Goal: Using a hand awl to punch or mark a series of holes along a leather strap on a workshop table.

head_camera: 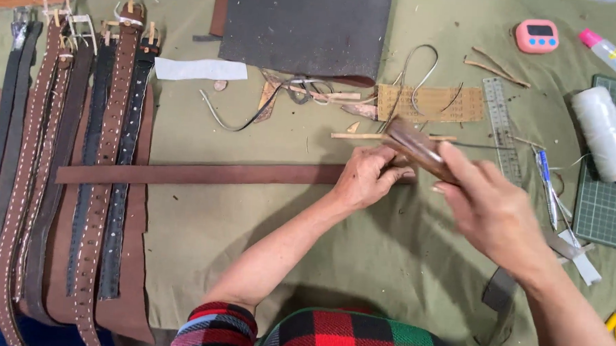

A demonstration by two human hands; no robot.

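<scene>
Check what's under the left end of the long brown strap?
The long brown strap crosses over several finished belts lying side by side on a brown leather piece. The cloth beneath is covered there.
</scene>
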